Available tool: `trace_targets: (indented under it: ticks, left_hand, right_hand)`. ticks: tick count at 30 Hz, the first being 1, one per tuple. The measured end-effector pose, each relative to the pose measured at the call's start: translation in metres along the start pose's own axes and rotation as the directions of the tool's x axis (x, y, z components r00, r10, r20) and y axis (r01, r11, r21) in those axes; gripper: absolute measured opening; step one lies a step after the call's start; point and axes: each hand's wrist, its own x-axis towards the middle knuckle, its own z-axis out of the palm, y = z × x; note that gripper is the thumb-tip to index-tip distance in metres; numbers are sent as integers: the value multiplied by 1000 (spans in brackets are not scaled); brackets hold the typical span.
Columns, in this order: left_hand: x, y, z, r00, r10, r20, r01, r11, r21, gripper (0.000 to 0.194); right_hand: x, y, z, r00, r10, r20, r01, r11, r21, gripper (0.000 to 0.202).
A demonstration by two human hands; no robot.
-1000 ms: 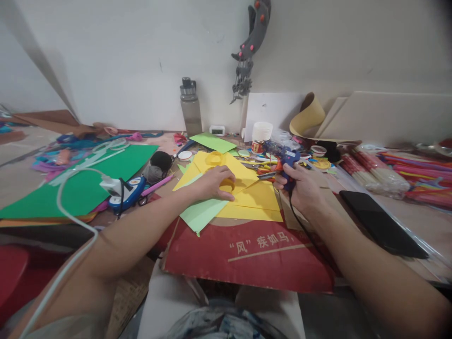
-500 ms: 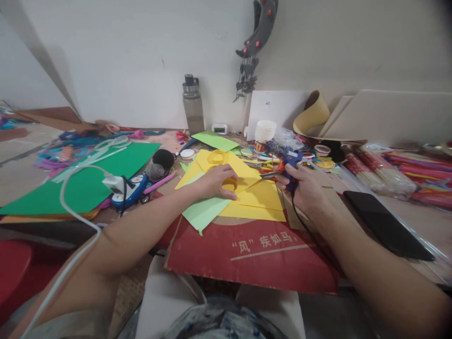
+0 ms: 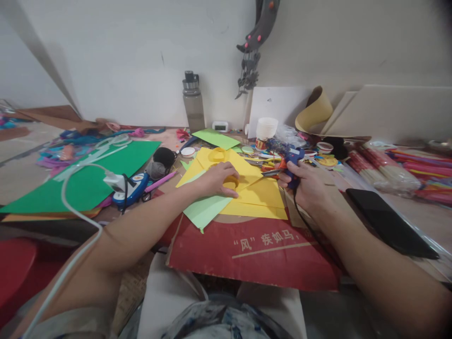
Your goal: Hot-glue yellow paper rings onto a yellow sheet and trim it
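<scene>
My left hand (image 3: pixel 223 180) is curled round a yellow ring (image 3: pixel 232 182), pressing it down on sheets of yellow paper (image 3: pixel 263 207). Its thumb and fingers sit on either side of the ring. Another yellow ring (image 3: pixel 216 154) lies just beyond, on the same paper. A pale green sheet (image 3: pixel 205 210) is under my left wrist. My right hand (image 3: pixel 306 181) is wrapped round the handle of a blue glue gun (image 3: pixel 294 157), held above the right side of the yellow paper with its nozzle to the left. A black cord hangs from the handle.
Red cardboard (image 3: pixel 254 263) lies beneath the paper. Scissors (image 3: pixel 270 173) and a stack of white cups (image 3: pixel 267 127) are behind. A phone (image 3: pixel 388 221) lies right; a green sheet (image 3: pixel 88 179), a blue power strip (image 3: pixel 130 189) and a white cable (image 3: pixel 67 202) are left. A bottle (image 3: pixel 193 106) stands behind.
The view has shifted slightly. Both hands keep nearly the same place, my left still on the ring and my right still holding the glue gun.
</scene>
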Motion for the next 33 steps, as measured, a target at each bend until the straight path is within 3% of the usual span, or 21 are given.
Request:
trace_targets:
  ticks: [33]
  left_hand:
    - [1,0,1,999,-49,3,49,999,-13,52]
  right_hand:
    - [-1,-1,-1,1000,-10,10,10,1000,-26,39]
